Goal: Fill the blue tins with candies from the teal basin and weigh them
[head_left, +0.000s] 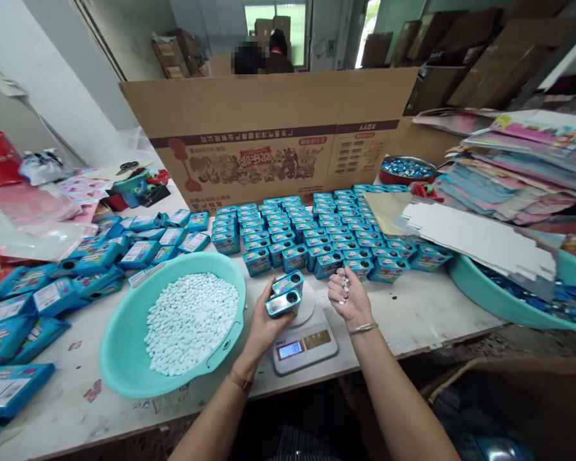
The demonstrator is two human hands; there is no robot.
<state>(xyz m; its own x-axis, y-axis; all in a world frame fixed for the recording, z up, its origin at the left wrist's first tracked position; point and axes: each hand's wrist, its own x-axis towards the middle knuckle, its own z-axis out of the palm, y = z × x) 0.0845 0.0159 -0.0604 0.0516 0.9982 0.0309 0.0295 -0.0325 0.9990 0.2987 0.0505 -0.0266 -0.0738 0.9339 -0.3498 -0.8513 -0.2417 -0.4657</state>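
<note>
Two small blue tins point(282, 303) with round dark openings in their tops are gripped side by side in my left hand point(260, 328). They are at the round plate of a white digital kitchen scale point(303, 358) with a lit display; whether they rest on it I cannot tell. My right hand point(354, 302) is half curled, palm up, around several white tablets point(345, 285), right of the scale. To the left, a turquoise plastic basin point(118, 355) holds a heap of similar white tablets point(192, 320). Rows of upright blue tins point(295, 257) stand just beyond both hands.
More blue tins point(57, 296) lie scattered at the left. A large cardboard sheet point(269, 102) stands behind the rows. At the right, a second turquoise basin point(480, 294) holds blue pieces under white card point(480, 237), near stacked printed bags point(518, 160). A person point(281, 57) is beyond the cardboard.
</note>
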